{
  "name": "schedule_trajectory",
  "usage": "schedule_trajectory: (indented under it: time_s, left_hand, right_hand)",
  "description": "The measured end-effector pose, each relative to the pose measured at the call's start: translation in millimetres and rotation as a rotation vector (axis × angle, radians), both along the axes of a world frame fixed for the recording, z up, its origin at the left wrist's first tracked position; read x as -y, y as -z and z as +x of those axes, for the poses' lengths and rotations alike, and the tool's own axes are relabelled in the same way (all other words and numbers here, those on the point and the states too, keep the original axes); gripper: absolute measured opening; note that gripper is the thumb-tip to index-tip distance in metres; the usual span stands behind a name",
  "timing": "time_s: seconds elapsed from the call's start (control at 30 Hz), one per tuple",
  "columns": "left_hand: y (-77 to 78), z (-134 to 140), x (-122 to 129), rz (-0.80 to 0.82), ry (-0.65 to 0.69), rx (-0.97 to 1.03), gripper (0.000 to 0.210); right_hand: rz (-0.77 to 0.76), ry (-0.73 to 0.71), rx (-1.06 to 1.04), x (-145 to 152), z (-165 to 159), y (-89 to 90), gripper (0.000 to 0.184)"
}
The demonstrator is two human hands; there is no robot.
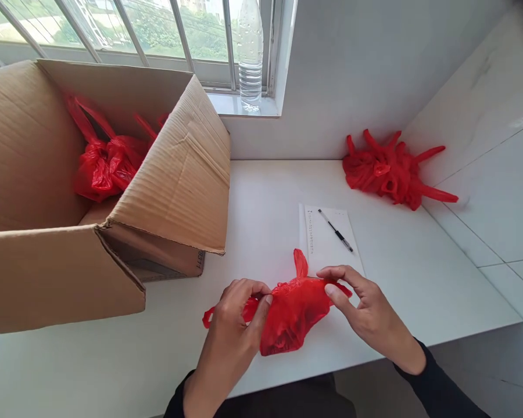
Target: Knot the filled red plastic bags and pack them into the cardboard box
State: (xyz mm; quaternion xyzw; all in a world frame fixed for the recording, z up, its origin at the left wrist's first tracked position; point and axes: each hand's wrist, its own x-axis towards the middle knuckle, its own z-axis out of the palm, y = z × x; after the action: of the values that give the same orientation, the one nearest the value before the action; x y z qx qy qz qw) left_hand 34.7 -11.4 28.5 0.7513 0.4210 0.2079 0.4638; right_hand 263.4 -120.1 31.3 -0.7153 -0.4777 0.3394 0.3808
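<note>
A red plastic bag (294, 313) lies bunched on the white table near its front edge. One handle loop sticks up at its back, and another reaches out to the left behind my left hand (242, 319). Thumb and fingertips of that hand pinch the bag's upper left edge. At the bag's right end, my right hand (366, 307) has its thumb and fingers around the gathered plastic, the thumb lying on it. Whatever is inside the bag is hidden by the red film.
An open cardboard box (174, 174) stands at the left with knotted red bags (108, 165) inside. A notebook (326, 249) carrying a pen (336, 231) lies behind the bag. More red bags (386, 168) are heaped in the back right corner. A water bottle (250, 64) stands on the windowsill.
</note>
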Motion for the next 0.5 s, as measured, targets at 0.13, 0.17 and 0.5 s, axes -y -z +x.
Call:
schedule_trajectory:
  time_s: [0.13,0.17,0.5]
  left_hand:
    - [-7.8,5.4,6.8,0.098,0.128,0.086,0.009]
    - [-9.6,6.1,8.2,0.144,0.163,0.094,0.009]
    - [-9.2,-16.9,5.4,0.185,-0.028,-0.017,0.009]
  right_hand:
    - [0.204,-0.155,0.209,-4.9,-16.0,1.1,0.021]
    - [0.252,-0.187,0.234,-6.8,-18.7,1.5,0.016]
    - [0.351,-0.138,0.340,-3.7,-10.6,3.3,0.010]
